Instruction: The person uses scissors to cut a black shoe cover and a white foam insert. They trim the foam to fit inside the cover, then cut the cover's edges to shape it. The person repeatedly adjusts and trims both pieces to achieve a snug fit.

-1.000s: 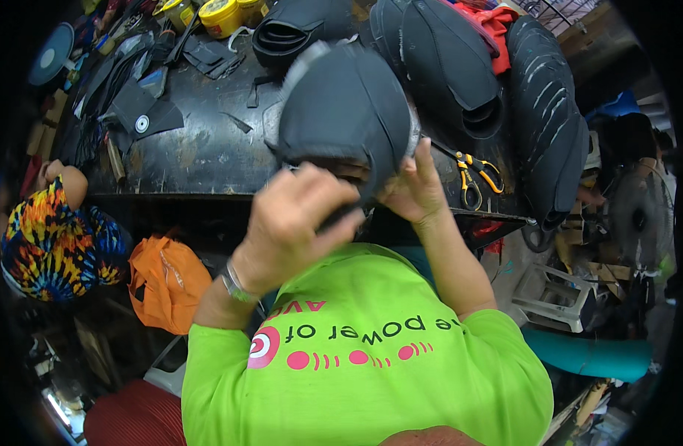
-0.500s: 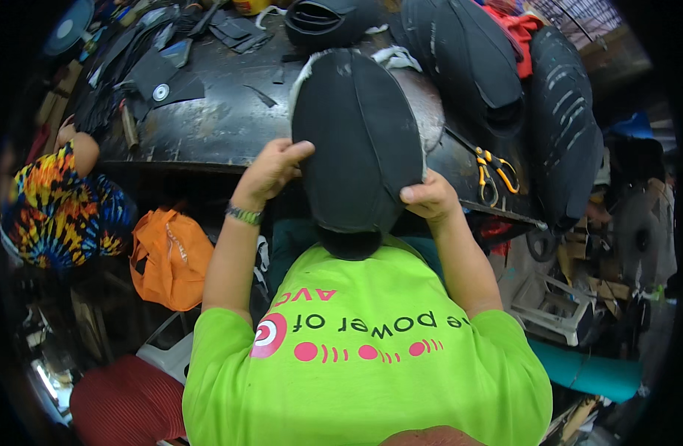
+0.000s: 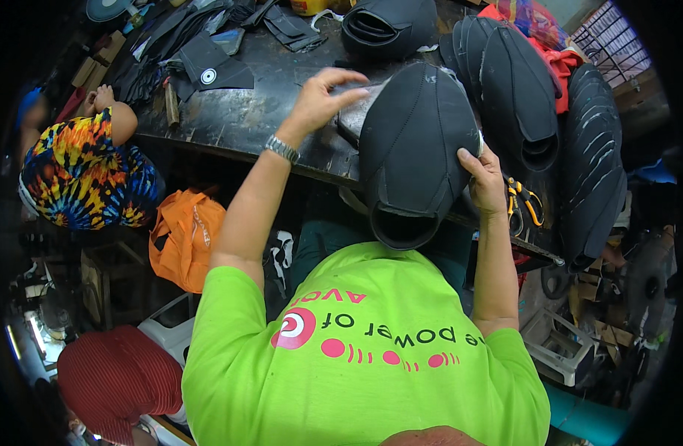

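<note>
A black stitched shoe upper point(image 3: 415, 145) is tilted up against the table's front edge, its rounded end away from me and its dark opening toward my lap. My right hand point(image 3: 484, 178) grips its right edge, thumb on top. Off the upper's left side, my left hand point(image 3: 323, 100) is raised over the table with its fingers apart and nothing in them. Under the upper, a pale flat piece point(image 3: 354, 119) shows only in part. Scissors with orange-and-black handles point(image 3: 523, 204) lie just right of my right hand.
More black uppers stand in stacks at the right point(image 3: 508, 89) and far right point(image 3: 594, 156), with another upper point(image 3: 389, 26) behind. Black cut pieces point(image 3: 174, 44) cover the table's far left. A person in tie-dye point(image 3: 81, 171) sits at left, near an orange bag point(image 3: 185, 241).
My left hand has let go of the upper and moved up and away from it. The upper now shows its stitched face and opening, held by my right hand alone. The view has shifted left.
</note>
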A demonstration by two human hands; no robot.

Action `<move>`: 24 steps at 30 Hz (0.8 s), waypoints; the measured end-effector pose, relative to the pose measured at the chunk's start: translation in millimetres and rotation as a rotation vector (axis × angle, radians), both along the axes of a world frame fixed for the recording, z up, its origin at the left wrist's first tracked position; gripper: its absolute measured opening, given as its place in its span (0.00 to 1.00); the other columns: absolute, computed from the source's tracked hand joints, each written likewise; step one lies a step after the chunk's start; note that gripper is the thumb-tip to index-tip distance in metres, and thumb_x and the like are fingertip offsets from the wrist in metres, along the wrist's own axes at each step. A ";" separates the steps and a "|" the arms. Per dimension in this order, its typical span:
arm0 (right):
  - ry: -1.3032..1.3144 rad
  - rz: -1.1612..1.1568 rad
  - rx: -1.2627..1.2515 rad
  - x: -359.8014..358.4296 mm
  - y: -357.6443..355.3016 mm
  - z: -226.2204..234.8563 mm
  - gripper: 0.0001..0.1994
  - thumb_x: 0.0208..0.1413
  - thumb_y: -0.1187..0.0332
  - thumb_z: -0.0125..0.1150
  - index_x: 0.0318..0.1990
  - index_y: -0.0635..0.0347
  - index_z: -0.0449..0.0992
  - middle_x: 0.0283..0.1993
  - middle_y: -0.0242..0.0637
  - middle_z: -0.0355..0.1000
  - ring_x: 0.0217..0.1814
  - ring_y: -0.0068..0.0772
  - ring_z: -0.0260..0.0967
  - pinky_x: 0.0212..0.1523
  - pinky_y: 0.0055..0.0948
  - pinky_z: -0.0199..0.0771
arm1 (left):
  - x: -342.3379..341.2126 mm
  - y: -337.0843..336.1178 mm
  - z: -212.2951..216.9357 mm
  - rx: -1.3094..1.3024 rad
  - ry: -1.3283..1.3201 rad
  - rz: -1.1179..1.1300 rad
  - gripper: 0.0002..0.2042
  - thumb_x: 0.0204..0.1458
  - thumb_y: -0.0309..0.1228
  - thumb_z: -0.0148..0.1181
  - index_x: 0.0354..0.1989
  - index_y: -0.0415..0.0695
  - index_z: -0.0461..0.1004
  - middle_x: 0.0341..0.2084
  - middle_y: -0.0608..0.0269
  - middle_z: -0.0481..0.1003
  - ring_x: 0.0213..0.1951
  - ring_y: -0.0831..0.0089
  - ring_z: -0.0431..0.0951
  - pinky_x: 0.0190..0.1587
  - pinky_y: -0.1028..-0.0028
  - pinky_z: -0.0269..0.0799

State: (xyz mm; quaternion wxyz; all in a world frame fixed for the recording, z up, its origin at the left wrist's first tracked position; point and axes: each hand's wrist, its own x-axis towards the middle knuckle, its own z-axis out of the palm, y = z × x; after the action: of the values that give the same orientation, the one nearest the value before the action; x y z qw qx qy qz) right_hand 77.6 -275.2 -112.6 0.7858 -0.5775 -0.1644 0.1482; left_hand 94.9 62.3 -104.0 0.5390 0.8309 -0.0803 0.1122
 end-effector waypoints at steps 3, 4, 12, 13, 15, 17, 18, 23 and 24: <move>-0.022 -0.153 0.011 1.6 2.3 -14.2 0.14 0.60 0.71 0.62 0.52 0.67 0.76 0.47 0.31 0.77 0.46 0.18 0.71 0.51 0.20 0.69 | 29.0 31.1 -17.8 0.500 -0.052 0.163 0.24 0.54 0.43 0.65 0.58 0.47 0.74 0.64 0.53 0.65 0.66 0.55 0.62 0.66 0.61 0.60; -0.038 -0.145 0.010 1.5 2.6 -18.3 0.14 0.60 0.71 0.61 0.52 0.67 0.77 0.46 0.31 0.77 0.45 0.18 0.71 0.51 0.20 0.69 | 39.7 36.6 -23.7 0.547 -0.095 0.103 0.26 0.55 0.44 0.64 0.60 0.48 0.72 0.66 0.53 0.63 0.68 0.55 0.60 0.67 0.61 0.58; -0.048 -0.181 -0.012 0.3 2.8 -20.3 0.13 0.61 0.71 0.60 0.51 0.67 0.77 0.46 0.30 0.77 0.45 0.18 0.71 0.50 0.20 0.68 | 50.7 39.5 -48.9 0.822 -0.165 -0.117 0.22 0.66 0.37 0.46 0.67 0.46 0.63 0.68 0.54 0.60 0.71 0.55 0.54 0.71 0.58 0.49; -0.039 -0.176 -0.005 -0.6 1.6 -18.4 0.13 0.61 0.71 0.60 0.51 0.67 0.77 0.46 0.30 0.77 0.45 0.18 0.71 0.50 0.20 0.68 | 36.9 41.1 -48.3 0.790 -0.172 -0.104 0.22 0.66 0.37 0.47 0.66 0.45 0.64 0.68 0.54 0.61 0.70 0.56 0.55 0.71 0.58 0.50; -0.010 -0.173 0.013 -3.4 0.0 -15.4 0.13 0.61 0.71 0.60 0.51 0.67 0.77 0.46 0.30 0.77 0.45 0.18 0.71 0.50 0.20 0.68 | -0.2 43.3 -44.9 0.728 -0.202 -0.044 0.20 0.63 0.33 0.50 0.63 0.44 0.68 0.65 0.54 0.65 0.67 0.55 0.61 0.69 0.60 0.55; -0.001 -0.179 0.011 -6.2 0.9 -14.1 0.13 0.61 0.72 0.60 0.50 0.68 0.77 0.46 0.31 0.77 0.45 0.18 0.71 0.50 0.20 0.68 | -47.4 38.4 -37.3 0.605 -0.193 0.033 0.16 0.59 0.28 0.56 0.55 0.44 0.75 0.58 0.54 0.72 0.61 0.55 0.69 0.64 0.61 0.63; 0.001 -0.180 0.017 -6.9 2.3 -13.9 0.13 0.61 0.72 0.60 0.50 0.68 0.77 0.46 0.31 0.77 0.45 0.18 0.71 0.51 0.20 0.68 | -71.1 32.5 -31.7 0.511 -0.153 0.074 0.13 0.56 0.26 0.59 0.50 0.43 0.78 0.54 0.54 0.76 0.58 0.55 0.73 0.61 0.62 0.68; -0.078 -0.258 0.005 -7.3 15.9 -14.9 0.13 0.61 0.72 0.60 0.50 0.69 0.77 0.46 0.32 0.77 0.45 0.19 0.71 0.51 0.19 0.68 | -149.9 -4.7 3.9 0.350 -0.135 -0.196 0.09 0.46 0.27 0.71 0.35 0.41 0.82 0.36 0.56 0.81 0.41 0.62 0.80 0.47 0.67 0.75; -0.089 -0.278 0.003 -7.1 18.0 -15.3 0.13 0.61 0.72 0.59 0.50 0.68 0.77 0.46 0.32 0.78 0.45 0.19 0.72 0.52 0.19 0.67 | -149.6 -3.4 11.0 0.288 -0.051 -0.203 0.08 0.45 0.27 0.71 0.34 0.41 0.82 0.34 0.57 0.81 0.39 0.62 0.81 0.46 0.68 0.76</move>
State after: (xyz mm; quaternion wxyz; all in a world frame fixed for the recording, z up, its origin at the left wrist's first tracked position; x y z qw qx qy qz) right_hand 70.6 -257.2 -127.9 0.7914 -0.5997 -0.1179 0.0120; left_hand -54.7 59.0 -93.0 0.4206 0.8841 -0.1926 0.0655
